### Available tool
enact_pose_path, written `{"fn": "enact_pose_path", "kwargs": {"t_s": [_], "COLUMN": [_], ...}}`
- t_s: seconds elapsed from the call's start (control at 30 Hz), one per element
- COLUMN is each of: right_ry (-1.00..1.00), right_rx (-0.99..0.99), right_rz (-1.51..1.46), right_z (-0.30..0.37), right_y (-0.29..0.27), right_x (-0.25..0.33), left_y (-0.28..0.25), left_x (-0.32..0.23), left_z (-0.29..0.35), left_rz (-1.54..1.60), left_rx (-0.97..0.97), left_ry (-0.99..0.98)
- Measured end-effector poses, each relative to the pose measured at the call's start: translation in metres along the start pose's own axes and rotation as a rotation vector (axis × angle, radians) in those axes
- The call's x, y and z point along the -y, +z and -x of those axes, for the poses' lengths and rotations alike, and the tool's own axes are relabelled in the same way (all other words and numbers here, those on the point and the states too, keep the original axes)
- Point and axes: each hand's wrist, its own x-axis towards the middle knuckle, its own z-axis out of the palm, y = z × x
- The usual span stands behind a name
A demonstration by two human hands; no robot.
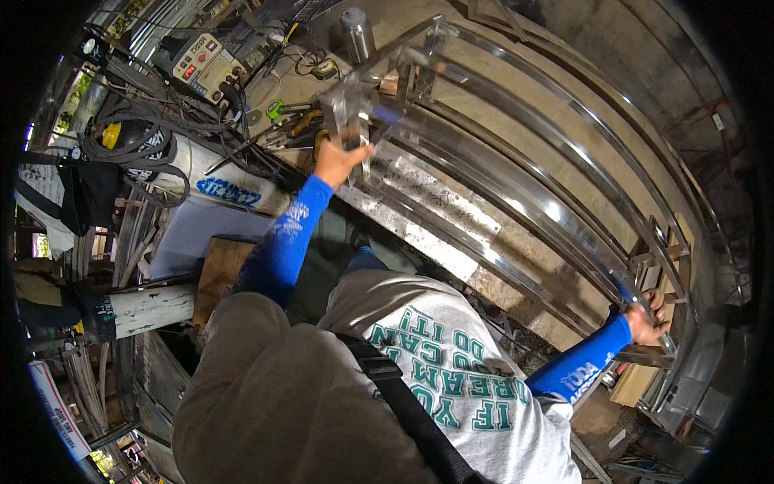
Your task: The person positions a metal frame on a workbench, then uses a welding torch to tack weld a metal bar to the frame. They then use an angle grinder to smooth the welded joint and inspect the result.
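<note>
A long frame of shiny square metal tubes (556, 214) lies across the workbench (451, 211) in front of me, blurred at its left end. My left hand (342, 163) is closed on the left end of this metal frame, beside an upright piece, with its thumb towards the right. At the far right end, the fingers of my right hand (647, 321) are wrapped round a tube of the same frame. Parts of the fingers on both hands are hidden by the metal. Blue sleeves cover both forearms.
A welding machine (208, 71) with cables stands at the upper left. Near it are a metal tumbler (356, 36), a tape measure (325, 69) and pliers (305, 123). A white gas cylinder (222, 176) lies left of my left arm. Wood pieces (633, 385) lie below my right hand.
</note>
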Motion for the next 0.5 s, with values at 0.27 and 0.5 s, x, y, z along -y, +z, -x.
{"fn": "enact_pose_path", "kwargs": {"t_s": [0.27, 0.5], "right_ry": [-0.036, 0.079], "right_rx": [-0.141, -0.566], "right_rz": [0.268, 0.551], "right_z": [-0.070, -0.127], "right_y": [0.054, 0.003], "right_x": [0.027, 0.056], "left_y": [-0.025, -0.075], "left_x": [-0.108, -0.153], "left_z": [-0.043, -0.046], "left_rz": [0.106, -0.110], "left_rx": [0.121, 0.335], "left_ry": [-0.029, -0.198]}}
